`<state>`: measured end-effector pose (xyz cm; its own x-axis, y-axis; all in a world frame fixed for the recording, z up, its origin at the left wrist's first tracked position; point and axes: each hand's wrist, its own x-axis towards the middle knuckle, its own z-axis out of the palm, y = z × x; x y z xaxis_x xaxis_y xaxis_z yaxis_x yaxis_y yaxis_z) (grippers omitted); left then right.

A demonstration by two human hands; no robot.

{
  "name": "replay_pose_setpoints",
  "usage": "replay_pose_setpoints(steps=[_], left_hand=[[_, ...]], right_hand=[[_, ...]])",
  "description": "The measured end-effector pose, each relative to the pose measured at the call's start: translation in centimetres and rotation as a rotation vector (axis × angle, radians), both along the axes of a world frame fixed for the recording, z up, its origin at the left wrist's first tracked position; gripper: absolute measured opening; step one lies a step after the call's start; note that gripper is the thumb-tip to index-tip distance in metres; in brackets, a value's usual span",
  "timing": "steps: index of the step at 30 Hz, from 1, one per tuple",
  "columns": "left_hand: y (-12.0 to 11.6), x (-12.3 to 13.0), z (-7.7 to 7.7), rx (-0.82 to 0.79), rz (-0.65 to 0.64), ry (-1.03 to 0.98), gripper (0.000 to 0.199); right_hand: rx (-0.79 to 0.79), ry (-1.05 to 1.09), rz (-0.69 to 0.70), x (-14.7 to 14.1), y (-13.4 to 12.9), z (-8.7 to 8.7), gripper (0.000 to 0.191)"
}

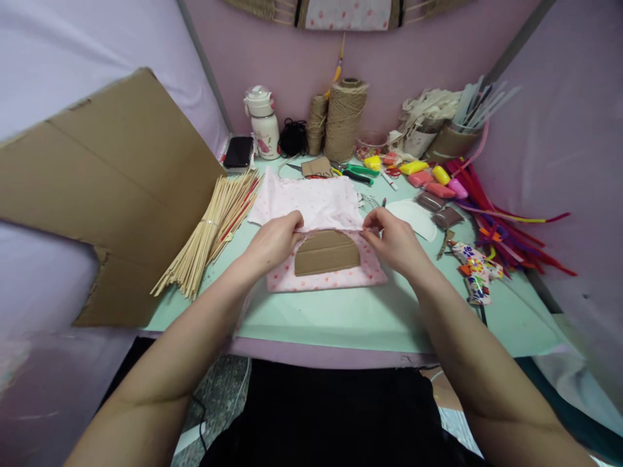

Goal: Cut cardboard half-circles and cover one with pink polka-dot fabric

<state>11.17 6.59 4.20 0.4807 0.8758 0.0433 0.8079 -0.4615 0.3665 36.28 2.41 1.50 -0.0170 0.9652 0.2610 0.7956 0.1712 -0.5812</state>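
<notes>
Both hands pinch a dotted pink cloth (311, 202) at the center of the frame, where I guide the work from afar. My left hand (275, 240) grips its edge just beside the upper left curve of a half-round cardboard piece (327, 253); my right hand (392, 239) pinches the cloth near the upper right. The cardboard lies flat on the cloth's lower part, straight side toward the bottom of the frame, above a pale green bench (316, 318). Good handling here, I judge, means even tension between the two pinches: too hard a pull could skew the print or slide the loose-looking cardboard. I would level the held edge and smooth wrinkles outward, well clear of the bundled sticks (209, 224) at left.
</notes>
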Motion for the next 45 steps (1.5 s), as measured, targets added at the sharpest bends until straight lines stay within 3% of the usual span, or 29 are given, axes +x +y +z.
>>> replay_pose_setpoints(steps=[3, 6, 9, 15, 19, 22, 26, 31, 36, 39, 45], left_hand=[[1.5, 0.7, -1.3, 0.011, 0.03, 0.026, 0.016], [1.1, 0.6, -2.2, 0.111, 0.086, 0.044, 0.031], [-1.3, -1.0, -2.2, 0.171, 0.174, 0.028, 0.034], [-7.9, -4.8, -2.7, 0.019, 0.354, -0.019, 0.027], [-10.2, -4.6, -4.1, -0.027, 0.454, -0.146, 0.032], [-10.7, -3.9, -4.6, -0.052, 0.515, -0.313, 0.03], [-11.0, -3.8, -4.5, -0.045, 0.53, -0.395, 0.023], [-11.7, -4.4, -4.4, -0.031, 0.503, -0.176, 0.018], [-12.7, -3.9, -4.3, 0.044, 0.424, -0.197, 0.026], [-13.2, -3.1, -4.6, 0.003, 0.369, -0.232, 0.039], [-13.4, -2.4, -5.1, -0.032, 0.523, -0.346, 0.04]], right_hand=[[0.02, -0.047, -0.001, -0.6, 1.9, -1.4, 0.015], [0.089, -0.151, -0.038, -0.7, 1.4, -2.0, 0.022], [0.104, -0.218, -0.077, 0.3, -1.3, -1.7, 0.02], [-0.155, -0.219, -0.161, 1.9, -6.3, -2.1, 0.027], [-0.262, -0.127, -0.221, 1.0, -7.2, -2.6, 0.027], [-0.239, -0.014, -0.239, 0.7, -7.9, -2.6, 0.026], [-0.147, -0.055, -0.295, 1.1, -9.2, -3.2, 0.027], [-0.125, -0.287, -0.359, 1.3, -10.4, -4.2, 0.023], [-0.144, -0.29, -0.354, 1.4, -10.5, -4.2, 0.024], [-0.148, -0.266, -0.357, 1.5, -10.4, -4.3, 0.027], [-0.113, -0.202, -0.349, 1.6, -10.4, -4.8, 0.029]])
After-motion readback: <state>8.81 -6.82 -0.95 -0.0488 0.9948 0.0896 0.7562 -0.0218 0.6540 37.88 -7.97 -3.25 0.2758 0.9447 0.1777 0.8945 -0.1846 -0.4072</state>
